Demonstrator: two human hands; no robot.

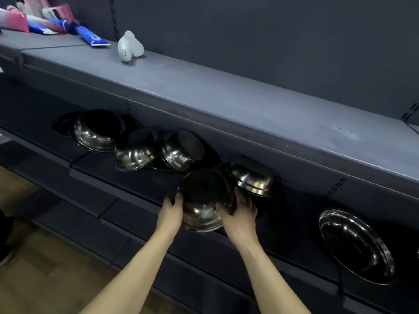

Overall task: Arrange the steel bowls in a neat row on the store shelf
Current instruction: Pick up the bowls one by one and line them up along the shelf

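Note:
Several steel bowls lie upside down and tilted on a dark middle shelf (127,177). A large bowl (97,132) sits at the left, then a smaller bowl (135,152) and another bowl (182,150) leaning against each other. Farther right is an overturned bowl (252,179). In front of them I hold one steel bowl (203,200), bottom up, between both hands. My left hand (171,210) grips its left side and my right hand (240,211) grips its right side.
A wide steel plate (356,245) leans on the same shelf at the right. The grey upper shelf (226,91) carries a white plastic item (130,46) and pink and blue packets (54,21) at the far left. Lower shelves and wooden floor (45,286) lie below.

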